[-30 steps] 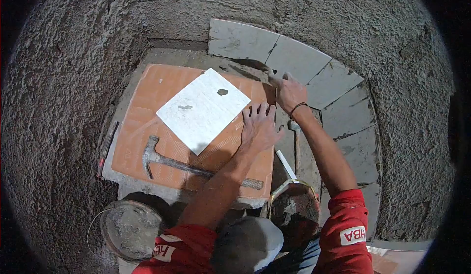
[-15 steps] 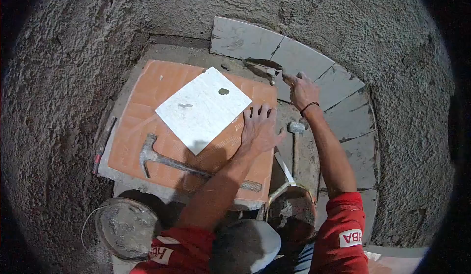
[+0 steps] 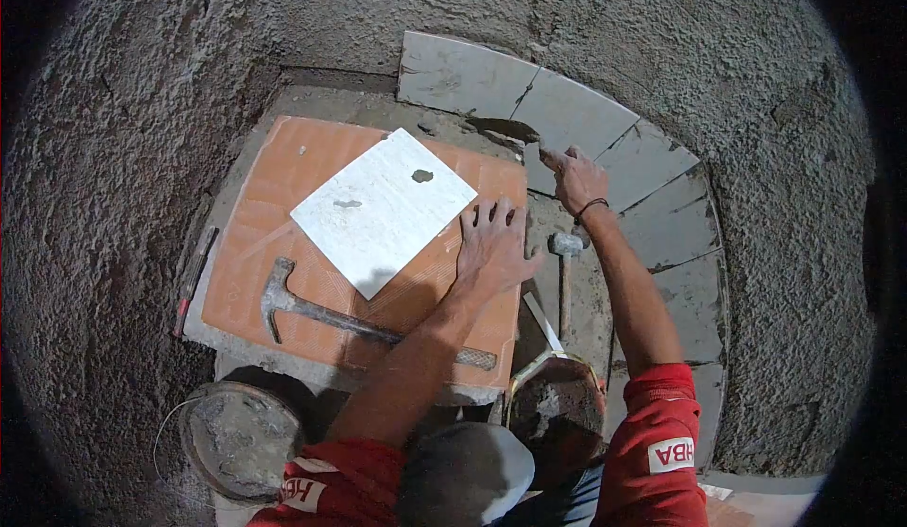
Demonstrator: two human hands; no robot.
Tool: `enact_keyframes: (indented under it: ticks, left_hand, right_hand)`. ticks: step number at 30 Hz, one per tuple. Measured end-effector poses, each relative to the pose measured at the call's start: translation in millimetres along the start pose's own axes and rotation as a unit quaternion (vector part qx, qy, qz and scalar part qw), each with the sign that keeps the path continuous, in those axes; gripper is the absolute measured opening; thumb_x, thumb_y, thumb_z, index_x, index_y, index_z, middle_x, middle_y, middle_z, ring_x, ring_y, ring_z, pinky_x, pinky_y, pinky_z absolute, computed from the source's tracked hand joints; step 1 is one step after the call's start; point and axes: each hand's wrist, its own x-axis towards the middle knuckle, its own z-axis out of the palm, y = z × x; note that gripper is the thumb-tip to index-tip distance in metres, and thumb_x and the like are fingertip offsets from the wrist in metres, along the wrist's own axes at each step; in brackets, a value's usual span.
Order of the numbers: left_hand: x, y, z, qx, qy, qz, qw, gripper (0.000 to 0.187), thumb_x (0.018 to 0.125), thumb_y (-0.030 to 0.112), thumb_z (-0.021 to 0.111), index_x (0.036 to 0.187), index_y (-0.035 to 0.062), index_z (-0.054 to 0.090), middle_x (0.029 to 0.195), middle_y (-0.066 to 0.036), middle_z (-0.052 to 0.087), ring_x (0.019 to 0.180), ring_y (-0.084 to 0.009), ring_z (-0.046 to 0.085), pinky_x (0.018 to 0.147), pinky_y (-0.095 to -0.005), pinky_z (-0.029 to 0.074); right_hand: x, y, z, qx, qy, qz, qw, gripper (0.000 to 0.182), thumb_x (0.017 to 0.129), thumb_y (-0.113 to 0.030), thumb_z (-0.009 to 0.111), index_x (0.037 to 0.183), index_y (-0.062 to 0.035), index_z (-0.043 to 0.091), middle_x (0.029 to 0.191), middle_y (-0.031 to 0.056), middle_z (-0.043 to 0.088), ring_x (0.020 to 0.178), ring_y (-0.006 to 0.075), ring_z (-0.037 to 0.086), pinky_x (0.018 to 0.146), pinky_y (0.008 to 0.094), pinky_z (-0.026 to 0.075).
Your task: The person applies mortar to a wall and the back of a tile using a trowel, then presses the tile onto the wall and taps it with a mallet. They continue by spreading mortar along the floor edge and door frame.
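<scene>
My left hand [image 3: 493, 251] lies with fingers spread on the orange tiles [image 3: 248, 244], just right of a white tile [image 3: 383, 211] that bears two mortar spots. My right hand [image 3: 578, 183] is wrapped round the handle of a trowel [image 3: 505, 129], whose dark blade points left along the foot of the grey wall tiles [image 3: 567, 107]. A claw hammer [image 3: 331, 312] rests on the orange tiles, partly under my left forearm. Beside the orange tiles, a mallet [image 3: 566, 277] lies below my right hand.
At the lower left stands a bucket [image 3: 241, 440] with a wire handle. Another bucket [image 3: 557, 404], holding dark material, sits between my arms. A dark pen-like tool [image 3: 195, 281] with a red end lies by the left edge. Rough plastered walls [image 3: 123, 149] surround the area.
The whole view has shifted slightly, so most things appear a little further left. The trowel blade shows at a slightly different angle. Both hands keep much the same places.
</scene>
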Motion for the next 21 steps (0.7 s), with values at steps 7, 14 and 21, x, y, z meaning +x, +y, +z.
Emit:
enact_keyframes:
  ticks: [7,14,21]
  left_hand:
    - [1,2,-4,0.007,-0.025,-0.006,1.0,0.066,0.08,0.046,0.078,0.128,0.0029,0.061,0.126,-0.016,0.056,0.124,-0.0341,0.046,0.102,-0.0537,0.036]
    - [0,0,1,0.003,0.004,0.004,1.0,0.065,0.079,0.045,0.079,0.126,0.0038,0.062,0.124,-0.015,0.057,0.122,-0.0334,0.047,0.098,-0.0526,0.037]
    - [0,1,-2,0.001,0.005,0.005,1.0,0.063,0.079,0.044,0.079,0.125,0.0039,0.062,0.122,-0.015,0.056,0.12,-0.0333,0.047,0.1,-0.053,0.036]
  right_hand:
    - [13,-27,17,-0.029,0.049,0.021,0.998,0.05,0.095,-0.009,0.054,0.137,-0.0339,0.068,0.122,0.0109,0.062,0.115,0.0333,0.064,0.098,0.0522,0.048]
    - [11,-29,-7,0.011,-0.06,0.004,0.998,0.052,0.097,-0.009,0.053,0.141,-0.0349,0.064,0.12,0.0126,0.063,0.112,0.0351,0.065,0.092,0.0515,0.051]
    - [3,-9,-8,0.037,-0.035,-0.025,0.998,0.044,0.097,-0.016,0.06,0.139,-0.0267,0.061,0.12,0.0129,0.064,0.105,0.0382,0.068,0.082,0.0528,0.054]
